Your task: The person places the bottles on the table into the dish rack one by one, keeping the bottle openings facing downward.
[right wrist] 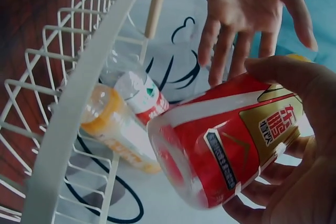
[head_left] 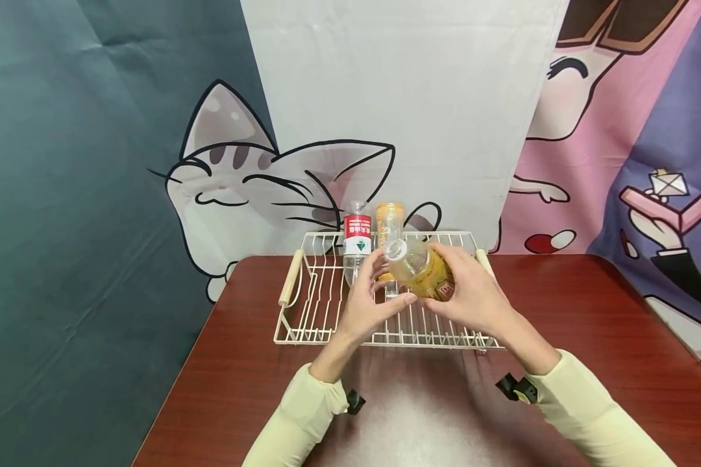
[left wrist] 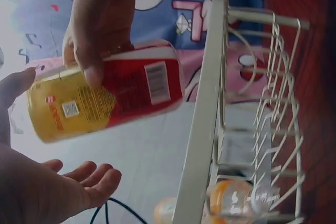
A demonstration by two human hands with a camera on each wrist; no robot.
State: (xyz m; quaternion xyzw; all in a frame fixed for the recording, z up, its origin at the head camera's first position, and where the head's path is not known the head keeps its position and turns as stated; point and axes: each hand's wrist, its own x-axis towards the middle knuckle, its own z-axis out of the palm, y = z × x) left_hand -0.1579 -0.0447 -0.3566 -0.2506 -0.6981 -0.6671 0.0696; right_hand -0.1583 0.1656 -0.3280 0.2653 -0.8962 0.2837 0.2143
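My right hand (head_left: 473, 292) grips a plastic bottle (head_left: 432, 275) above the rack, tilted, with fingers and thumb round its sides. A gold and red label (right wrist: 236, 140) wraps the bottle, and one end of it is clear. My left hand (head_left: 365, 301) is on the bottle's other side, its fingers (right wrist: 244, 45) spread and fairly straight. The left thumb reaches close to the bottle's gold end; whether it touches, I cannot tell. Below, a white wire rack (head_left: 327, 342) holds a clear bottle with a red-and-white label (head_left: 357, 233) and an orange-and-clear bottle (head_left: 390, 217).
The rack has wooden handles (head_left: 292, 279) at its two sides and stands on a reddish-brown table (head_left: 228, 363). Behind the table hangs a cloth backdrop (head_left: 409, 84) with cartoon drawings.
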